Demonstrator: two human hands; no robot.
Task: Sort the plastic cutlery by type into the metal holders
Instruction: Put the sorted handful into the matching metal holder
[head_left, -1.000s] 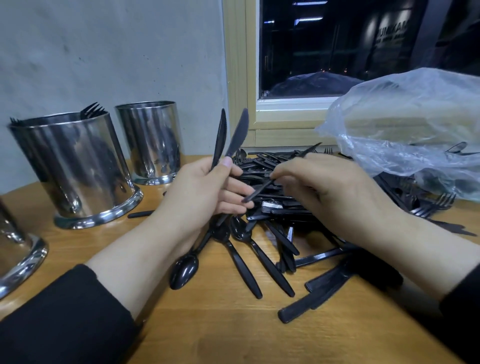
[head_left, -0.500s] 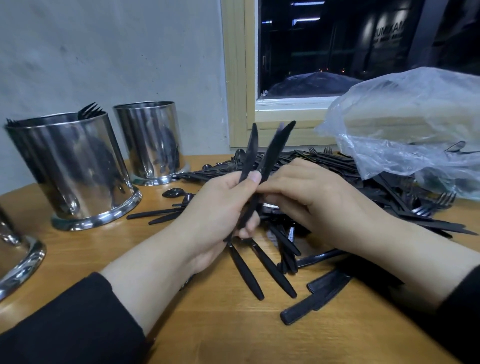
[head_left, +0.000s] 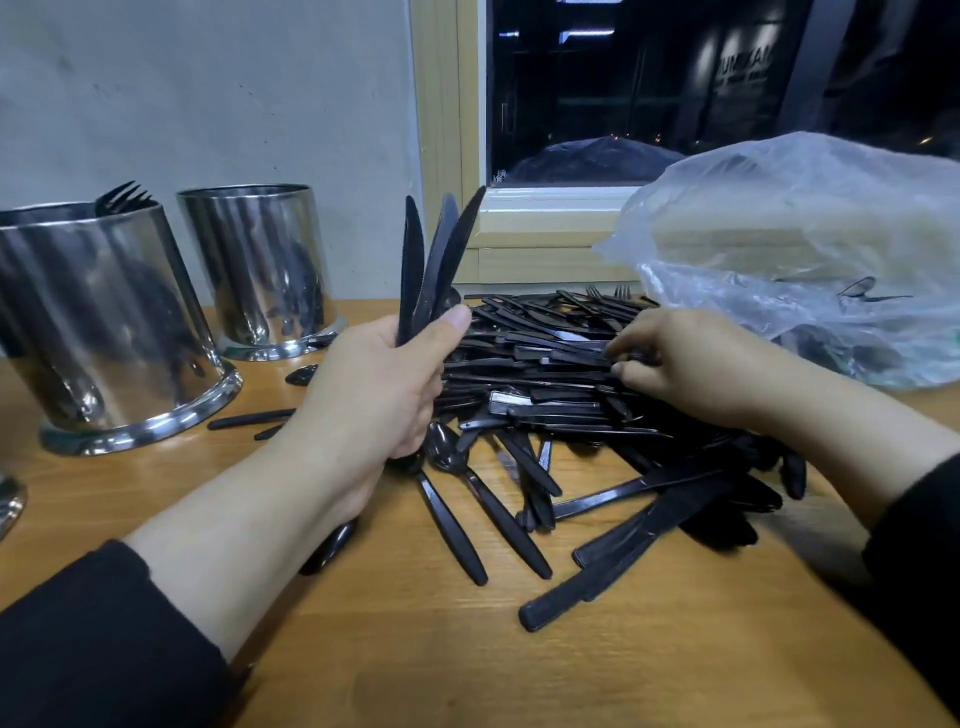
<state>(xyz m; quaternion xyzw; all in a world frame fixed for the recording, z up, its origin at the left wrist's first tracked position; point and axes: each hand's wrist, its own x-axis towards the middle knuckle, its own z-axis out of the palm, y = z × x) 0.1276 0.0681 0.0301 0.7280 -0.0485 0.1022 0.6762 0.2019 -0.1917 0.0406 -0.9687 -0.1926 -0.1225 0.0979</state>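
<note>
Cutlery sorting at the bench (head_left: 363, 649), knives in hand.

Left hand (head_left: 379, 395) grips three black knives (head_left: 436, 254) upright, blades fanned above the fist. Right hand (head_left: 696, 364) rests on the cutlery pile (head_left: 545, 384), fingertips pinching a piece there. Two metal holders (head_left: 98, 322) (head_left: 260, 265) stand at left; the nearer one contains forks (head_left: 122, 197).

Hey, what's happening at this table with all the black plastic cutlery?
A person is sorting it. Their left hand grips a small bunch of knives upright, blades up, while the right hand reaches into the big pile of cutlery on the wooden table, fingers on a piece there. Two metal holders stand at left: the nearer holder already has forks in it, and the far holder shows nothing above its rim. A plastic bag sits at right.
</note>
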